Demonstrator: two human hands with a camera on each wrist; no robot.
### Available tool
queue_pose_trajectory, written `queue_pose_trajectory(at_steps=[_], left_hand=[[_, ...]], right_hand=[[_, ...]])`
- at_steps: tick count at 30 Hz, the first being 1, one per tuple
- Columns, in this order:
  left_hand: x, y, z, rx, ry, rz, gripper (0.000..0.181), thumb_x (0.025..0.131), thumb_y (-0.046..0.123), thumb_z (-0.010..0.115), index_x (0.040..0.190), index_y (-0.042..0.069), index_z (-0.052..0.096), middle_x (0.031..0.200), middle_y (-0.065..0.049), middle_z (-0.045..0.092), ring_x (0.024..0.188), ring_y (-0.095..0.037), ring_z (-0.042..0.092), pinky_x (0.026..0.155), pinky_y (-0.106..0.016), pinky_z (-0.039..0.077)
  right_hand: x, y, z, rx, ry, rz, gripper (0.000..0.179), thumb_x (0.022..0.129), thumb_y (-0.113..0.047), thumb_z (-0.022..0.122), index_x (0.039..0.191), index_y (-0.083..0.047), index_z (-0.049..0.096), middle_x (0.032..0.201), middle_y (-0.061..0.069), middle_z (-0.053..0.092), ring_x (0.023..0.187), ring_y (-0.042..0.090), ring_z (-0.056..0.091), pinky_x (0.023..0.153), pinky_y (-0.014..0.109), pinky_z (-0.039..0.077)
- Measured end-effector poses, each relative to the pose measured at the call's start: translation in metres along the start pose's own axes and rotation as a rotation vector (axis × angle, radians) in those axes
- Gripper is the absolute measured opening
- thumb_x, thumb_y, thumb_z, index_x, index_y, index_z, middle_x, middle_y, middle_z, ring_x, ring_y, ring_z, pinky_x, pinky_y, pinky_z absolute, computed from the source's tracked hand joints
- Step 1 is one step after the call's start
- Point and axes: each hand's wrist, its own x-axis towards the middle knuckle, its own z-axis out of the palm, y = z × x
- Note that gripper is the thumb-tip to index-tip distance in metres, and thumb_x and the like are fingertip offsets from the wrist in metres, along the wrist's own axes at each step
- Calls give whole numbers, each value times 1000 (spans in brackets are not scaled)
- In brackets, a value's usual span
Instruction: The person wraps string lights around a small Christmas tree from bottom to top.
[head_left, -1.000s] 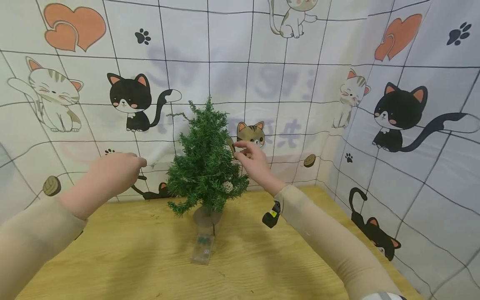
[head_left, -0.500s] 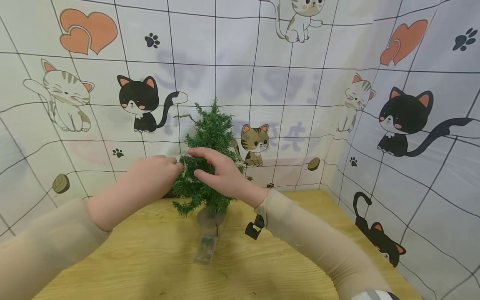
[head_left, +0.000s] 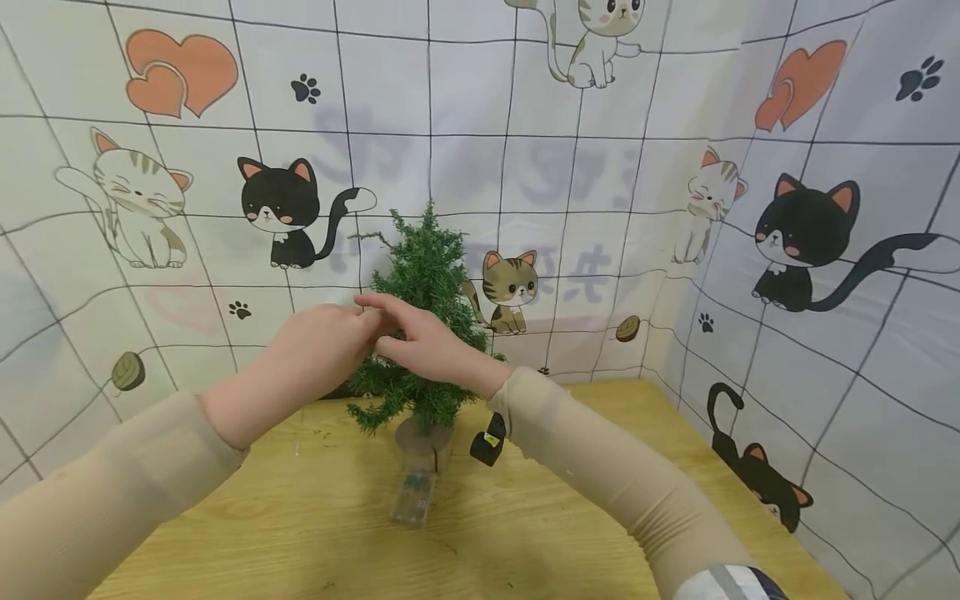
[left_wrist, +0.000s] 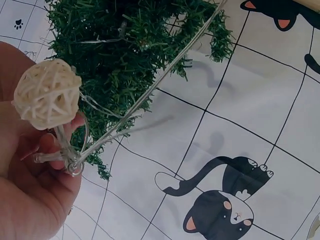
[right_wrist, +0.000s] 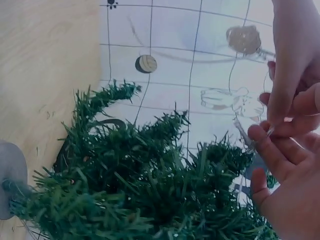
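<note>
A small artificial Christmas tree (head_left: 423, 258) stands on the wooden table. At its left side my left hand (head_left: 326, 346) pinches the clear wire of a fairy-light string, beside a pale woven rattan ball (left_wrist: 48, 94). Thin clear strands (left_wrist: 165, 75) run from those fingers to the upper right in the left wrist view. My right hand (head_left: 431, 346) reaches across the front of the tree, its fingertips meeting the left fingers. In the right wrist view a clear bit of the string (right_wrist: 243, 134) sits at the touching fingertips; whether my right fingers grip it is hidden.
The tree's round base (head_left: 422, 437) rests on the table (head_left: 540, 517). A clear flat box (head_left: 413, 498) lies before it. Close behind hangs a cat-patterned cloth (head_left: 570, 167), which also closes off the right side. A black wrist camera (head_left: 489, 442) hangs under my right sleeve.
My right hand has moved left from the tree's right side across its front. My left hand has moved right to the tree, and the two hands now touch.
</note>
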Motion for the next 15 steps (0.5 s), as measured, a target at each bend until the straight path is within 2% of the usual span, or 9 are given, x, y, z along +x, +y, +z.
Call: queue_pose_trajectory(at_steps=[2, 4, 8, 12, 15], left_hand=[[-1, -2, -2, 4, 12, -16, 11, 86, 1, 66, 91, 6, 58, 56, 2, 44, 47, -20, 47, 42, -34, 42], [-1, -4, -5, 5, 16, -37, 14, 85, 1, 66, 97, 5, 59, 54, 2, 44, 46, -18, 44, 41, -33, 39], [-2, -14, -10, -29, -27, -136, 16, 87, 0, 59, 103, 4, 60, 54, 2, 45, 44, -16, 39, 41, -30, 32], [-6, -29, -16, -145, -99, -263, 14, 90, 4, 54, 101, 5, 62, 59, 2, 53, 47, -16, 42, 45, -32, 35], [-9, -38, -20, -296, -158, -338, 17, 91, 10, 53, 104, 7, 63, 68, 1, 61, 50, -15, 50, 51, -34, 41]], right_hand=[[3, 0, -3, 10, 6, 14, 53, 98, -12, 48, 150, -18, 36, 133, 0, 57, 101, 8, 56, 72, 29, 40], [5, -2, -5, 3, 13, 18, 50, 98, -12, 47, 147, -18, 40, 128, 1, 60, 102, 8, 57, 75, 30, 40], [11, -3, -9, -58, 17, 10, 43, 99, -12, 48, 142, -14, 48, 111, 4, 68, 90, 10, 58, 74, 29, 40], [14, -5, -11, -135, 37, 8, 32, 99, -15, 54, 129, -12, 61, 103, 1, 69, 83, 9, 58, 69, 25, 42], [16, -5, -10, -158, 66, 11, 25, 98, -18, 59, 120, -13, 68, 102, -2, 69, 84, 7, 60, 70, 23, 45]])
